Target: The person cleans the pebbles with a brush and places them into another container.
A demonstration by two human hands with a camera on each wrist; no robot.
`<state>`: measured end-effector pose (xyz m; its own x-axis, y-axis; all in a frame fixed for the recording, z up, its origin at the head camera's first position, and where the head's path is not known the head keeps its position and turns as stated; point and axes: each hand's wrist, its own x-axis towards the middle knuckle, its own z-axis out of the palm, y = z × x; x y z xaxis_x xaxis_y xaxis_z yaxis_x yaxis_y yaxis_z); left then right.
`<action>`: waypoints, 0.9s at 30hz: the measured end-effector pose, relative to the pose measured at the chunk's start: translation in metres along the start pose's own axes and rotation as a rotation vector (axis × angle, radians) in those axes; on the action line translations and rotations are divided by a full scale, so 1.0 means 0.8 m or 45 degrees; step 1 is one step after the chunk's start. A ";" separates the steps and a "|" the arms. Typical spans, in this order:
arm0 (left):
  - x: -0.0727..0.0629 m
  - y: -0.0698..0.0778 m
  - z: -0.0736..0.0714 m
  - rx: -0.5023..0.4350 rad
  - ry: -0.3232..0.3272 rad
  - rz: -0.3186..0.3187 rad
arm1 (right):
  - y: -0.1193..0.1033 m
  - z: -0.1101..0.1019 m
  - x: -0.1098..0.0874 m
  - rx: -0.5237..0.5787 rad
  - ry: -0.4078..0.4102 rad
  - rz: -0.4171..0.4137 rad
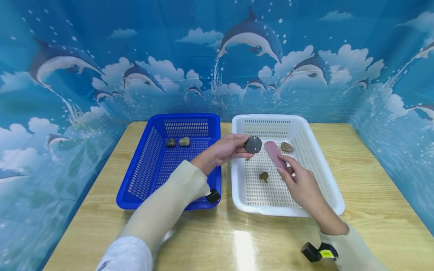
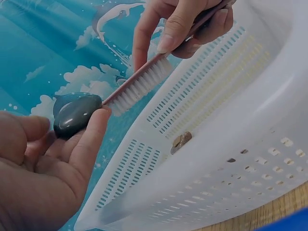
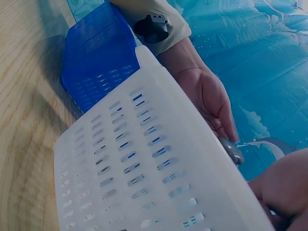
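Note:
A smooth dark grey stone (image 1: 253, 145) is held by my left hand (image 1: 233, 147) over the left side of the white basket (image 1: 238, 188). The left wrist view shows the stone (image 2: 77, 115) pinched between thumb and fingers, its surface shiny. My right hand (image 1: 300, 182) grips a pink brush (image 1: 274, 153) by one end, above the same basket. White bristles (image 2: 139, 86) line one side of the brush, and its tip is close to the stone; whether they touch I cannot tell. In the right wrist view the basket wall hides most of the work.
A brown stone (image 1: 286, 146) and a small brown piece (image 1: 264, 176) lie in the white basket. To the left stands a blue basket (image 1: 135, 177) holding a dark stone (image 1: 171, 142) and a pale stone (image 1: 184, 141). Both baskets sit on a wooden table (image 1: 366, 180) before a dolphin-print backdrop.

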<state>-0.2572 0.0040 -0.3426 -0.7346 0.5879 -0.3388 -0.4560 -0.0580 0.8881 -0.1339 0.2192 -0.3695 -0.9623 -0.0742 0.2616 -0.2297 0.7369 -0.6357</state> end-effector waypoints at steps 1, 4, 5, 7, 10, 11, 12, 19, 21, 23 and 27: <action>-0.001 0.001 0.000 0.015 -0.004 0.000 | 0.000 0.000 0.000 0.001 0.002 -0.001; -0.003 0.004 -0.001 0.100 -0.014 0.020 | 0.000 0.000 -0.001 0.000 0.005 -0.004; -0.004 0.006 -0.003 0.125 -0.015 0.030 | 0.000 0.000 -0.001 0.000 0.003 -0.003; -0.005 0.010 -0.010 0.169 0.010 0.048 | 0.000 0.000 -0.001 0.001 -0.001 0.001; -0.009 0.020 -0.027 0.184 0.086 0.074 | 0.001 0.000 -0.001 0.005 -0.001 0.003; -0.010 0.025 -0.035 0.179 0.121 0.083 | 0.001 -0.001 -0.001 0.005 0.000 0.004; -0.012 0.031 -0.043 0.172 0.167 0.092 | 0.001 -0.001 -0.001 0.005 0.003 0.003; -0.010 0.057 -0.116 0.126 0.547 0.081 | 0.000 -0.002 0.000 0.002 0.016 -0.004; -0.009 0.058 -0.139 0.142 0.656 0.044 | 0.000 -0.002 0.000 -0.001 0.025 -0.017; -0.007 0.056 -0.159 0.165 0.754 0.002 | 0.001 -0.002 0.001 -0.005 0.036 -0.031; -0.002 0.047 -0.187 0.222 0.882 -0.079 | 0.001 -0.005 0.001 -0.019 0.058 -0.061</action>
<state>-0.3482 -0.1197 -0.3552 -0.8864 -0.0648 -0.4583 -0.4629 0.1229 0.8779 -0.1345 0.2223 -0.3673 -0.9425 -0.0792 0.3248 -0.2730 0.7430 -0.6110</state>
